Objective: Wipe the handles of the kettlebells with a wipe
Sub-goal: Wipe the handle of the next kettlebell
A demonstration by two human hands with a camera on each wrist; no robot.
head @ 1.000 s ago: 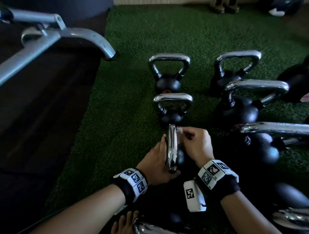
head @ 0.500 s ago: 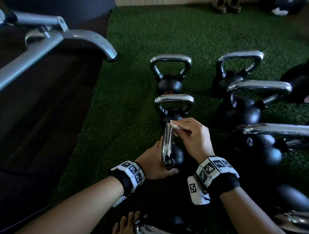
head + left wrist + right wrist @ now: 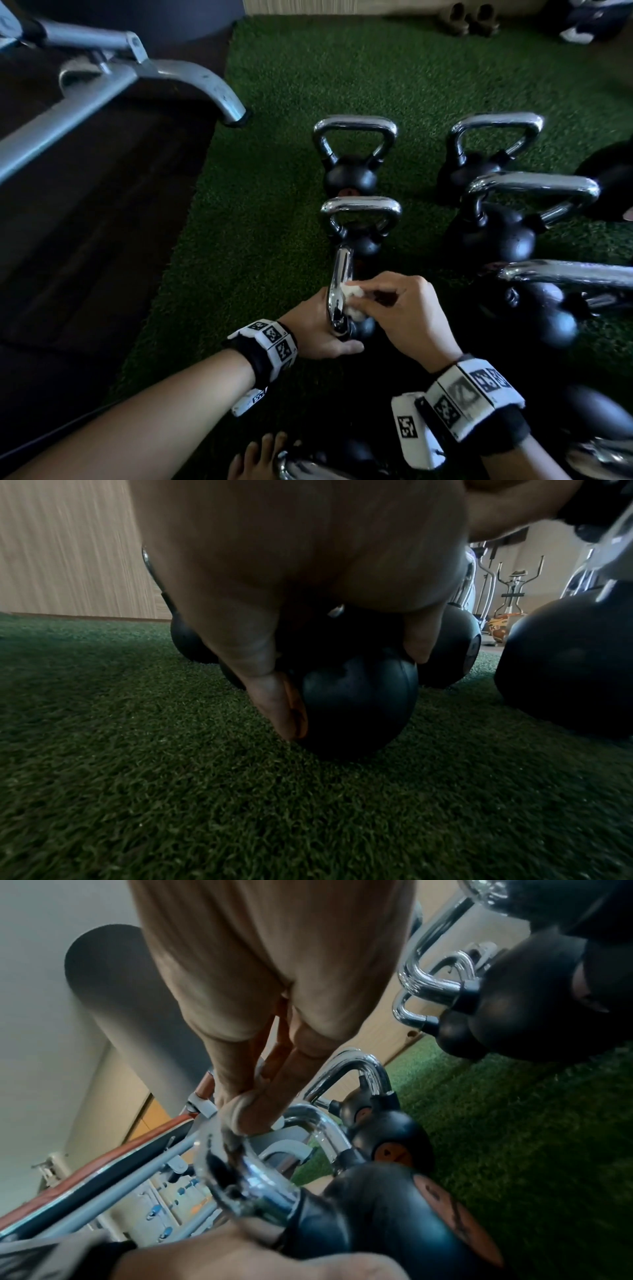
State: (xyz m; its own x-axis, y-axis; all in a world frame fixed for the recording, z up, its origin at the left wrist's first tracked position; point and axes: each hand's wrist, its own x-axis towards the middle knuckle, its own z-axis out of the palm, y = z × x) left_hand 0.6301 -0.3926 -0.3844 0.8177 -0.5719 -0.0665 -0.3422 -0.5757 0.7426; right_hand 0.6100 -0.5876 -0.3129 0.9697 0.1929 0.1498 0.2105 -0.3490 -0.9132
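A small black kettlebell (image 3: 361,327) stands on the green turf in front of me, its chrome handle (image 3: 339,287) seen edge-on. My left hand (image 3: 317,330) grips the ball of this kettlebell (image 3: 356,702), thumb on one side and fingers on the other. My right hand (image 3: 397,308) pinches a small white wipe (image 3: 352,296) and presses it against the right side of the handle, near its lower half. In the right wrist view the fingertips (image 3: 246,1115) sit on the chrome handle (image 3: 240,1164); the wipe is hidden there.
Several more chrome-handled kettlebells stand on the turf: two in line ahead (image 3: 356,164) (image 3: 359,222), others to the right (image 3: 493,226) (image 3: 534,308). A grey metal bench frame (image 3: 113,78) sits at the left over dark flooring. A bare foot (image 3: 257,455) shows at the bottom edge.
My right hand has slid the wipe down the handle from its top toward the lower part. The left hand keeps its hold on the kettlebell.
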